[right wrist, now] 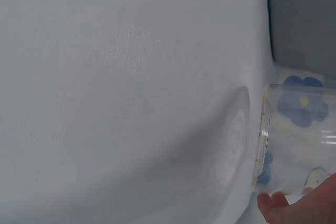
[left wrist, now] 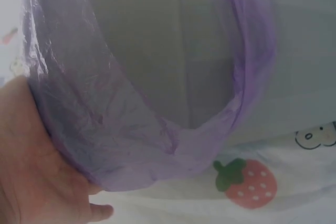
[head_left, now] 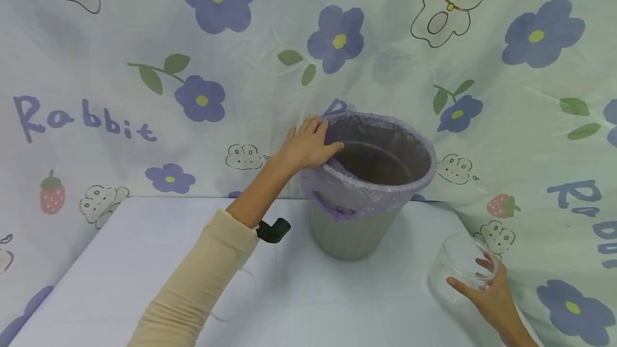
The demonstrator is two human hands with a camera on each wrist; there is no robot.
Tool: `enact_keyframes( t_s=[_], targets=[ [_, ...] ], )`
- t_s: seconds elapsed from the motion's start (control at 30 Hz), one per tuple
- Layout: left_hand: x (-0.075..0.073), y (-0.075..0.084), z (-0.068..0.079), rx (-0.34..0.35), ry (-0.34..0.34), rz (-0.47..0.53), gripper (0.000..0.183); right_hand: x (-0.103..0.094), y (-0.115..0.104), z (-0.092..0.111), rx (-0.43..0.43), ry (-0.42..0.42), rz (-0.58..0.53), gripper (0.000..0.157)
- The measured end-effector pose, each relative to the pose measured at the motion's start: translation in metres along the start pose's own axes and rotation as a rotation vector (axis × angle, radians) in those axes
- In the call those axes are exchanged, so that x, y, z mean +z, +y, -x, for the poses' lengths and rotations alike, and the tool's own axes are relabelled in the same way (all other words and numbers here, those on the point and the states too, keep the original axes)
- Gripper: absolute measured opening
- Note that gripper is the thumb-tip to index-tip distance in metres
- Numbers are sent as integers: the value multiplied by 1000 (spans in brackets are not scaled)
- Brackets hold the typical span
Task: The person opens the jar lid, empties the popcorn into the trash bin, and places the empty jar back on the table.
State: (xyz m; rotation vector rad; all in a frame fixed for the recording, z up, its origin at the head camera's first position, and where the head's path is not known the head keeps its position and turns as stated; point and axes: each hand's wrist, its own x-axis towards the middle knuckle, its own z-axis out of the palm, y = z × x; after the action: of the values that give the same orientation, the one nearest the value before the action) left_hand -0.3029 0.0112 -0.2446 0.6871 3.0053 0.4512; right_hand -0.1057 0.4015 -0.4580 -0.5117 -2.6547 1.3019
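In the head view, a grey trash bin (head_left: 352, 234) stands upright with a purple bin liner (head_left: 385, 191) folded over its rim. My left hand (head_left: 308, 143) rests on the left of that rim, fingers fairly straight and thumb reaching over the opening. The left wrist view has the liner (left wrist: 121, 145) close up beside the left hand (left wrist: 37, 166), whose fingertips are mostly hidden. At the front right, my right hand (head_left: 491, 293) grips a clear round jar (head_left: 445, 277) by its side. The right wrist view shows the jar (right wrist: 299, 140) with the fingers (right wrist: 278, 208) against it.
The bin stands near the back edge of a white table (head_left: 144, 250). A black band with a small bent dark piece (head_left: 275, 230) sits at the left wrist. Behind hangs a curtain (head_left: 270, 95) printed with flowers and rabbits.
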Motion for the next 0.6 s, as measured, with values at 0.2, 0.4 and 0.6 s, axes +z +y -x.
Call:
enact_keyframes(
  t_s=[0.2, 0.4, 0.6],
  targets=[
    [1, -1, 0, 11, 7, 35, 79, 4, 7, -1, 18, -20, -82, 127],
    [-1, -2, 1, 28, 30, 92, 76, 7, 16, 1, -32, -40, -125, 129],
    [-4, -2, 3, 36, 27, 133, 77, 8, 23, -1, -75, -72, -140, 130]
  ],
)
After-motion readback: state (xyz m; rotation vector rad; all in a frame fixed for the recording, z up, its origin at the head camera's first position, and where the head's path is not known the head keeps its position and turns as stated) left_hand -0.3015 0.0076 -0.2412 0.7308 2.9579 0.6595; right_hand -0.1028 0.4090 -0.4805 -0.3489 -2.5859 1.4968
